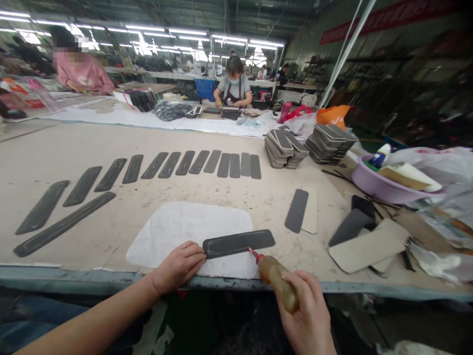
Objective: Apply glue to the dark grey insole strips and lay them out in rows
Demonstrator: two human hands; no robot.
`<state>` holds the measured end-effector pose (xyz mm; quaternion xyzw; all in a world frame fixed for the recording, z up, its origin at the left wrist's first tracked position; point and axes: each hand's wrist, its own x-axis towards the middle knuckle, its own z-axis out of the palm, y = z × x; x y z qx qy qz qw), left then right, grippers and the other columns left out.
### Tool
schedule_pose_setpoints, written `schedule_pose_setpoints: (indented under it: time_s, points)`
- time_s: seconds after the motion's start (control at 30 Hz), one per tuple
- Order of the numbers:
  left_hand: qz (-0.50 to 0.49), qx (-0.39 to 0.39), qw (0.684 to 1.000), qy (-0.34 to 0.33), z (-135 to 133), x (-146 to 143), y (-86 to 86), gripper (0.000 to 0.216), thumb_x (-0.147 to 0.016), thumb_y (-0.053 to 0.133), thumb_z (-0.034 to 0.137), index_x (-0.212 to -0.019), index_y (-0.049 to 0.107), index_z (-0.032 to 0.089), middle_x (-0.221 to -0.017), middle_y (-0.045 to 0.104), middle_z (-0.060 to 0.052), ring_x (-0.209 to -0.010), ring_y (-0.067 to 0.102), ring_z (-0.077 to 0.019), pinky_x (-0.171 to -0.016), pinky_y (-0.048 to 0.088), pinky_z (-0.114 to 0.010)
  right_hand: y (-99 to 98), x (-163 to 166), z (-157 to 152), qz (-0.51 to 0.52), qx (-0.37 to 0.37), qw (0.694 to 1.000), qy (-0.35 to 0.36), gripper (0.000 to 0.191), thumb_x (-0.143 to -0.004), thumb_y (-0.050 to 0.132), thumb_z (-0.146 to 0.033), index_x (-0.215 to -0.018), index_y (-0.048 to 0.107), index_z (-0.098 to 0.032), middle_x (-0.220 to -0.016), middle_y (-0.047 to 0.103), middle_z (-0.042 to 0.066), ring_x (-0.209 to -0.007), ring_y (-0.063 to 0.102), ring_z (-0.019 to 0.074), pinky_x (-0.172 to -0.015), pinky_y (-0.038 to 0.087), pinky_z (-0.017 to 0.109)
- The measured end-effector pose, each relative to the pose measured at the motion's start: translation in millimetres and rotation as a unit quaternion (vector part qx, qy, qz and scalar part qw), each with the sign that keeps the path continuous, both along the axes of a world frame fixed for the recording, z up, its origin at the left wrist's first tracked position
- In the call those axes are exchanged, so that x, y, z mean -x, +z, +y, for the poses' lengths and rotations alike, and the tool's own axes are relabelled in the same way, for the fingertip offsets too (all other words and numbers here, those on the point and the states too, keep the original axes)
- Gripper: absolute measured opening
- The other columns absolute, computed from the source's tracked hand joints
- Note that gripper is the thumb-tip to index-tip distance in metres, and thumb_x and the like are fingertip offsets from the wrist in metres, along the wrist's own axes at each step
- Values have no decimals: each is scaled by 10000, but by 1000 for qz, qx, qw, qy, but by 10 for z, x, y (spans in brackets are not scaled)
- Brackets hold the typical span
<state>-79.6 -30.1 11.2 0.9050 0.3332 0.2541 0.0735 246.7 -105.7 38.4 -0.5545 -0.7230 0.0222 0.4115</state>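
Observation:
A dark grey panel with rounded ends [240, 241] lies on a white sheet [166, 227] near the table's front edge. My left hand [181, 264] is closed at the panel's left end, fingertips holding that edge; the thumb is hidden. In my right hand [308, 305] is a tilted, brownish squeeze bottle [275, 276], gripped with the fingers wrapped round it. Its red nozzle [254, 253] points at the panel's lower edge, with the tip at or just above the surface. A thin pale line runs along part of the panel's border.
Several dark panels [133, 168] lie in a curved row behind the sheet. Panel stacks [283, 148] stand at the back right. Loose panels [369, 246] and a purple basin [395, 185] are at right. Two co-workers [232, 86] [83, 69] sit across the table.

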Motion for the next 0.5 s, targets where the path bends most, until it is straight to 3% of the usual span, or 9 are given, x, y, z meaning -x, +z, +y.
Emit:
schedule_pose_setpoints:
  time_s: [0.13, 0.23, 0.5]
  points:
    - [0, -2, 1000, -2, 5, -3, 16, 166, -874, 492, 98, -959, 626, 149, -896, 619, -79, -850, 555, -171, -780, 491, -320, 18, -226, 44, -40, -41, 995, -79, 269, -841, 597, -285, -1091, 548, -199, -1004, 500, 107, -884, 542, 242, -732, 510, 403]
    - [5, 5, 1000, -2, 9, 0, 7, 167, -871, 495, 104, -963, 627, 152, -905, 616, -80, -857, 556, -172, -790, 492, -325, 24, -179, 39, -37, -42, 995, -81, 271, -833, 597, -256, -1095, 546, -205, -998, 498, 105, -887, 538, 246, -742, 507, 413]
    - [5, 18, 1000, 2, 11, -5, -2, 160, -868, 496, 98, -957, 617, 153, -928, 605, -86, -880, 542, -179, -785, 483, -325, 99, 613, -38, 32, 36, 994, 96, 348, -771, 491, -59, -1080, 534, -213, -945, 455, 78, -816, 510, 196, -663, 514, 336]
